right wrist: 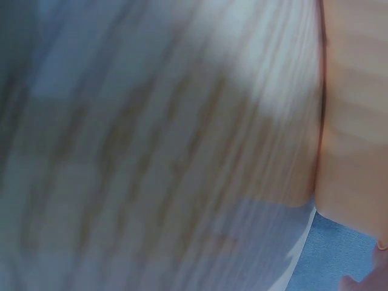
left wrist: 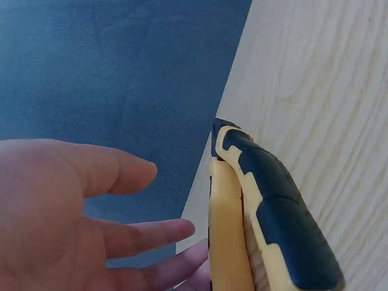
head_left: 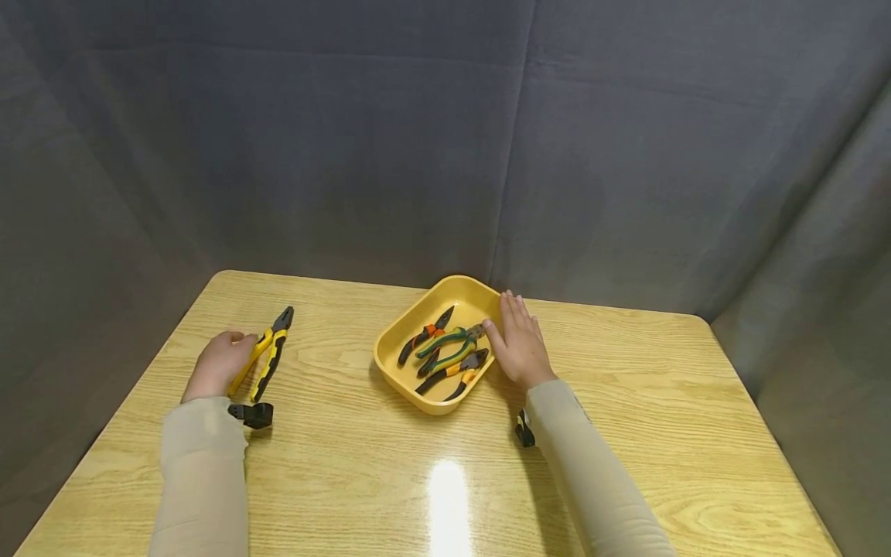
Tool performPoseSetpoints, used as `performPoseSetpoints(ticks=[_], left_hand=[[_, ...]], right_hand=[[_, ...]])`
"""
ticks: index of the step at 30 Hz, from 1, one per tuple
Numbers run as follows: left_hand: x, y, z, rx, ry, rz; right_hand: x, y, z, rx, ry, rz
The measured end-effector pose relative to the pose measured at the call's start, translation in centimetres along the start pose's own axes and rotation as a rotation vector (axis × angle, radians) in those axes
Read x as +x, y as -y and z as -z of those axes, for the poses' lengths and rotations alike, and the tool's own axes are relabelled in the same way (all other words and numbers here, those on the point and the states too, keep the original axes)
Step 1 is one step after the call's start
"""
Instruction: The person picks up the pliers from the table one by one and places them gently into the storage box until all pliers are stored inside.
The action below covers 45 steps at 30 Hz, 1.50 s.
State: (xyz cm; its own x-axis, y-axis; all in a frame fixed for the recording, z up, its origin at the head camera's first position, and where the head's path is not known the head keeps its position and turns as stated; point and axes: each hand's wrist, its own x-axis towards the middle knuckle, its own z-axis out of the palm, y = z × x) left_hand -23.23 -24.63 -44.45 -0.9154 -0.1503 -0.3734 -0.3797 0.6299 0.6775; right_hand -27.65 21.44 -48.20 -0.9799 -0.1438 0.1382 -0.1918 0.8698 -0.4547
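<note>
Combination pliers with yellow-and-black handles point(head_left: 270, 367) are at the left of the table, dark nose pointing away from me. My left hand point(head_left: 221, 362) is right beside their left handle. In the left wrist view, its thumb and fingers are extended and spread, with the lower fingertips at the yellow handle point(left wrist: 229, 224). My right hand point(head_left: 520, 346) rests with straight fingers along the right side of a yellow tray point(head_left: 394, 379). Inside that tray lie green-and-yellow pliers point(head_left: 455, 360), black-and-orange pliers point(head_left: 452, 371) and smaller pliers with orange-and-black handles point(head_left: 421, 338).
The wooden table point(head_left: 334, 480) has rounded back corners. A grey curtain point(head_left: 362, 155) hangs behind it and along both sides. Bright glare lies on the tabletop near the front. The tray's orange-toned wall point(right wrist: 354, 121) fills the right of the right wrist view.
</note>
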Motion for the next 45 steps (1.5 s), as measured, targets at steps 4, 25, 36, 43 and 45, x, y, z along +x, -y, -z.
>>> performPoseSetpoints(ticks=[4, 25, 36, 43, 45], left_hand=[[0.3, 0.2, -0.1, 0.051, -0.001, -0.034], [1.3, 0.7, -1.2, 0.198, -0.101, -0.076], [1.3, 0.4, -1.7, 0.253, -0.153, -0.073], [1.5, 0.2, -1.7, 0.246, -0.141, -0.043], [1.5, 0.2, -1.7, 0.251, -0.135, -0.033]], right_hand=[[0.0, -0.1, 0.1, -0.004, -0.005, 0.0], [0.0, -0.1, -0.1, -0.016, -0.017, 0.013], [0.0, -0.2, -0.2, -0.01, -0.024, 0.01], [0.0, -0.2, -0.2, 0.002, -0.035, 0.017], [-0.1, -0.2, -0.2, 0.003, -0.028, 0.016]])
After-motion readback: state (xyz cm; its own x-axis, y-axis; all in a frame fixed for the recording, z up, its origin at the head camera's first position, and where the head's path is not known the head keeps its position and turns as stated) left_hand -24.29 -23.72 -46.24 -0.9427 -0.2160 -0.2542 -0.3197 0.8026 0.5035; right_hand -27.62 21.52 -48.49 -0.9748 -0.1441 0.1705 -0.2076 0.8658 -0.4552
